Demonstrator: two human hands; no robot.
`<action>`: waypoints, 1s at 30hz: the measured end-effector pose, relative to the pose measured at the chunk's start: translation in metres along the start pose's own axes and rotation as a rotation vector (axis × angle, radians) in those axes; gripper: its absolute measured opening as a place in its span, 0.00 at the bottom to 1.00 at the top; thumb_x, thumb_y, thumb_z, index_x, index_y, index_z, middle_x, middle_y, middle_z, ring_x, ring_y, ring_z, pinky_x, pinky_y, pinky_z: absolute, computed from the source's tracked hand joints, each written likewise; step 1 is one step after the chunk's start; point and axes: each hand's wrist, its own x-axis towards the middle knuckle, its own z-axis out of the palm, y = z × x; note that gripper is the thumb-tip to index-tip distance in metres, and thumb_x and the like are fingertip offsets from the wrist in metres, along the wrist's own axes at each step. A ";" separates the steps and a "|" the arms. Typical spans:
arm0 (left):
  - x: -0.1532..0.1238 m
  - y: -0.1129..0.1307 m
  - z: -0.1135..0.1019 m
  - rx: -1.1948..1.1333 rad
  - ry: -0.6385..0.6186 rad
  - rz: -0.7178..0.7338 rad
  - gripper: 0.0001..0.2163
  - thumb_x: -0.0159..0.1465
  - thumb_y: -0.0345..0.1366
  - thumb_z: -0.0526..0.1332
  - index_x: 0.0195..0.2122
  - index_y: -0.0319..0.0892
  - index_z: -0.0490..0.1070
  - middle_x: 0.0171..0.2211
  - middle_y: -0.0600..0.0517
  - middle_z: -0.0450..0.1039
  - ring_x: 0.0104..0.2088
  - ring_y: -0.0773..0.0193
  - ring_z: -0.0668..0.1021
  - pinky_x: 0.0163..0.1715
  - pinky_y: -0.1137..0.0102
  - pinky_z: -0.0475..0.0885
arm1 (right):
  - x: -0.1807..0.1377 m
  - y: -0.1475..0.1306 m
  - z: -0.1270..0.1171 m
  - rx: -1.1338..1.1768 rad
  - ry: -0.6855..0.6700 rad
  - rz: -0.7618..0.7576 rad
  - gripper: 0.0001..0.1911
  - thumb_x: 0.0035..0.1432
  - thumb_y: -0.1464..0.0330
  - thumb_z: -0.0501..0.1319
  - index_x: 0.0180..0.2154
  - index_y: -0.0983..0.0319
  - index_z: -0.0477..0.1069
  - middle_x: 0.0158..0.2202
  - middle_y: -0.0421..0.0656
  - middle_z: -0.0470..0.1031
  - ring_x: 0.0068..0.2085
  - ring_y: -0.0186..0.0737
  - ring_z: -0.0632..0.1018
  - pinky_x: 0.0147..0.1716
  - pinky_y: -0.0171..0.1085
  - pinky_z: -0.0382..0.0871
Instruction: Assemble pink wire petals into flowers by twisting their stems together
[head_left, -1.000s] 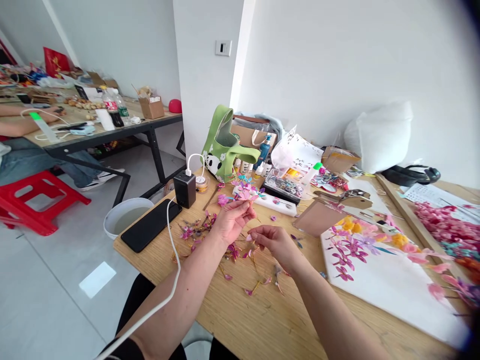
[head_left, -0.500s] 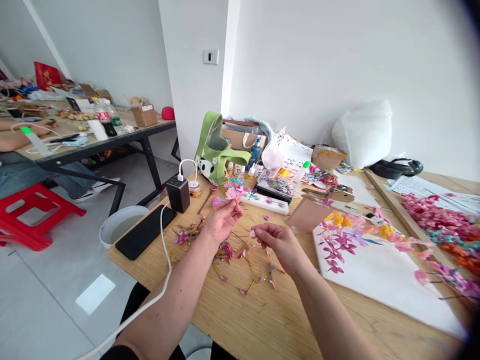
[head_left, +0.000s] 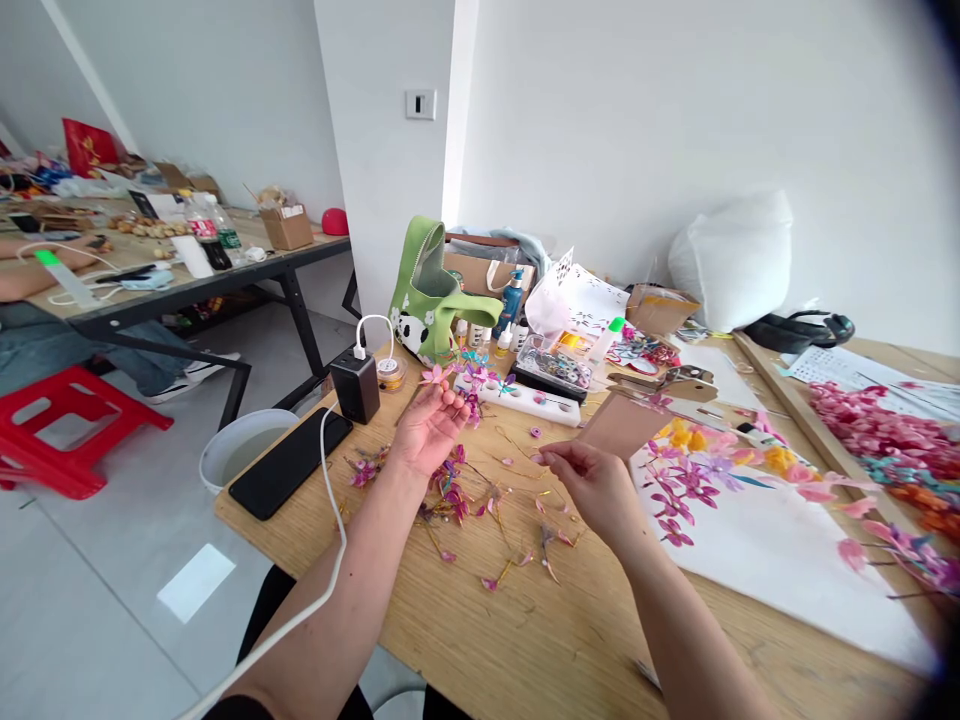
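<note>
My left hand (head_left: 429,432) is raised palm up over the table with its fingers curled. A pink flower (head_left: 433,375) shows at its fingertips; the grip on its stem is hidden. To the right, my right hand (head_left: 589,482) pinches a small pink petal (head_left: 537,458) between thumb and forefinger. Below the hands lies a loose cluster of purple-pink flowers (head_left: 453,492) on thin wire stems. A few single wired petals (head_left: 491,583) are scattered nearer to me. Behind the left hand, more flowers stand in a white holder with holes (head_left: 529,402).
At left lie a black phone (head_left: 289,465) and a black charger (head_left: 355,386), its white cable crossing my left forearm. A green bag (head_left: 424,300) and small bottles stand behind. At right, a white board (head_left: 757,560) carries flowers. A red stool (head_left: 71,430) and bucket (head_left: 240,450) stand on the floor.
My left hand has turned palm up and moved slightly left, its fingers loosening. My right hand has shifted right, away from the left, still pinched.
</note>
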 end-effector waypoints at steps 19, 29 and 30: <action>0.002 0.008 -0.004 -0.104 -0.026 0.030 0.03 0.56 0.25 0.63 0.30 0.39 0.74 0.22 0.56 0.72 0.28 0.70 0.75 0.35 0.72 0.72 | 0.004 -0.013 0.048 -0.269 -0.141 -0.355 0.12 0.58 0.70 0.53 0.33 0.61 0.75 0.34 0.45 0.78 0.36 0.42 0.77 0.36 0.37 0.67; 0.001 0.008 -0.002 -0.097 -0.055 0.023 0.03 0.56 0.26 0.63 0.30 0.39 0.74 0.22 0.56 0.71 0.28 0.70 0.74 0.35 0.72 0.72 | -0.004 -0.020 0.073 -0.342 -0.083 -0.532 0.10 0.58 0.75 0.58 0.38 0.61 0.75 0.37 0.47 0.70 0.40 0.45 0.70 0.39 0.40 0.66; 0.001 0.008 -0.001 -0.094 -0.058 0.021 0.02 0.56 0.26 0.63 0.30 0.38 0.74 0.22 0.56 0.71 0.28 0.70 0.74 0.35 0.72 0.72 | -0.007 -0.023 0.077 -0.322 -0.111 -0.558 0.09 0.57 0.75 0.58 0.36 0.60 0.76 0.36 0.46 0.69 0.39 0.44 0.70 0.38 0.39 0.66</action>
